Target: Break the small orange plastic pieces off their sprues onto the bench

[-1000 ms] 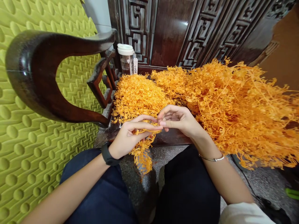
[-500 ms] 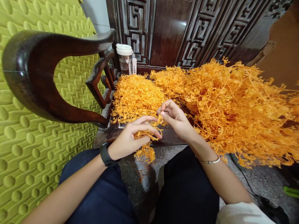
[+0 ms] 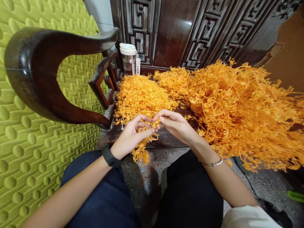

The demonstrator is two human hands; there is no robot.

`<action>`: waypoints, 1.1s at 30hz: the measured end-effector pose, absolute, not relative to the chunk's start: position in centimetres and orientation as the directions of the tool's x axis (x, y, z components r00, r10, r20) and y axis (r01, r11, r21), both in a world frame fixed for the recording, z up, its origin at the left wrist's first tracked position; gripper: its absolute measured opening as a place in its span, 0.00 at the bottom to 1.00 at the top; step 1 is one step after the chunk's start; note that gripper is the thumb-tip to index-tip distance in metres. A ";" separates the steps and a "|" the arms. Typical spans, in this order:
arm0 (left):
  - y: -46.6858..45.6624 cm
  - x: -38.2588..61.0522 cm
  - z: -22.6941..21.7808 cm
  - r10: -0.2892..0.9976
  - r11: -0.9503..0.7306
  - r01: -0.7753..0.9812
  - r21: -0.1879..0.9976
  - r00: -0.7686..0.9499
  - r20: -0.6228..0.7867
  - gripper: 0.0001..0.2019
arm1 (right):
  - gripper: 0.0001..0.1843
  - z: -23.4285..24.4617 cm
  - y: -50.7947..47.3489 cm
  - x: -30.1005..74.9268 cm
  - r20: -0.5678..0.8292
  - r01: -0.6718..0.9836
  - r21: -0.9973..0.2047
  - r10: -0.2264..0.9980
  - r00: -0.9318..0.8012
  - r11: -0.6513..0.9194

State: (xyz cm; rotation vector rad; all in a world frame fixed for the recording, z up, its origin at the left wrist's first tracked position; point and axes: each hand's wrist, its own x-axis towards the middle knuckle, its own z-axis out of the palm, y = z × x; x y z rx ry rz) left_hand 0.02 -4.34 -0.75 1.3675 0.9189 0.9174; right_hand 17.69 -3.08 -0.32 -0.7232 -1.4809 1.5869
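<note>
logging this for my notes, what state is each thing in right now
left hand: curled, holding an orange sprig
right hand: fingertips pinched at the sprig
orange sprig: held, lower end hanging
smaller orange heap: piled up
larger orange heap: loose, spread out
clear cup: upright, white lid on
black wristband: worn, left wrist
bangle: worn, right wrist

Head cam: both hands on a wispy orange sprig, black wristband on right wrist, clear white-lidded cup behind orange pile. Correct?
Wrong wrist: the head view shows the black wristband on the left wrist, not the right. Otherwise correct: left hand and right hand on the wispy orange sprig, clear white-lidded cup behind the orange pile.
</note>
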 end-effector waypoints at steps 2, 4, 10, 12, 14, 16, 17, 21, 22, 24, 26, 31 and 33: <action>-4.3 0.0 -0.5 0.911 -0.055 0.067 0.996 0.413 0.023 0.07 | 0.06 -0.2 -3.1 17.6 0.111 -0.170 -0.985 0.858 -0.502 0.028; -4.2 0.0 -0.3 0.903 -0.110 0.116 0.987 0.426 0.051 0.06 | 0.07 -0.1 -3.1 17.5 0.103 -0.123 -0.991 0.873 -0.477 0.050; -4.2 0.1 -0.5 0.892 -0.185 0.138 0.973 0.440 0.107 0.07 | 0.19 -0.4 -3.1 17.2 0.117 -0.044 -0.993 0.901 -0.417 0.109; -4.3 0.1 -0.7 0.895 -0.191 0.126 0.974 0.429 0.120 0.07 | 0.16 -0.3 -3.0 17.4 0.115 -0.043 -0.993 0.894 -0.432 0.107; -4.3 0.0 -0.8 0.895 -0.184 0.111 0.977 0.429 0.120 0.07 | 0.12 -0.2 -2.9 17.7 0.115 -0.040 -0.993 0.885 -0.450 0.108; -4.3 0.0 -0.9 0.901 -0.162 0.107 0.981 0.421 0.103 0.07 | 0.10 0.0 -2.8 18.1 0.111 -0.026 -0.993 0.874 -0.474 0.112; -4.3 0.0 -0.9 0.906 -0.148 0.109 0.983 0.414 0.090 0.07 | 0.09 0.1 -2.8 18.2 0.109 -0.010 -0.993 0.869 -0.482 0.119; -4.2 -0.1 -1.0 0.898 -0.142 0.116 0.983 0.434 0.079 0.08 | 0.07 0.5 -2.8 18.7 0.121 0.097 -0.977 0.873 -0.473 0.189; -4.2 -0.1 -1.0 0.891 -0.155 0.116 0.981 0.446 0.088 0.09 | 0.07 0.5 -2.8 18.8 0.130 0.122 -0.970 0.871 -0.474 0.211; -4.2 -0.1 -1.0 0.879 -0.181 0.126 0.975 0.465 0.103 0.09 | 0.07 0.6 -2.7 19.0 0.141 0.164 -0.953 0.853 -0.502 0.254; -4.2 -0.1 -0.9 0.877 -0.198 0.156 0.968 0.470 0.104 0.09 | 0.08 0.7 -2.7 19.1 0.140 0.200 -0.936 0.826 -0.546 0.291; -4.3 -0.1 -0.8 0.880 -0.216 0.211 0.953 0.465 0.096 0.08 | 0.10 0.9 -2.8 19.4 0.127 0.239 -0.916 0.797 -0.590 0.323; -4.4 0.0 -0.9 0.875 -0.229 0.221 0.948 0.473 0.101 0.08 | 0.10 1.0 -2.8 19.4 0.094 0.274 -0.910 0.798 -0.595 0.312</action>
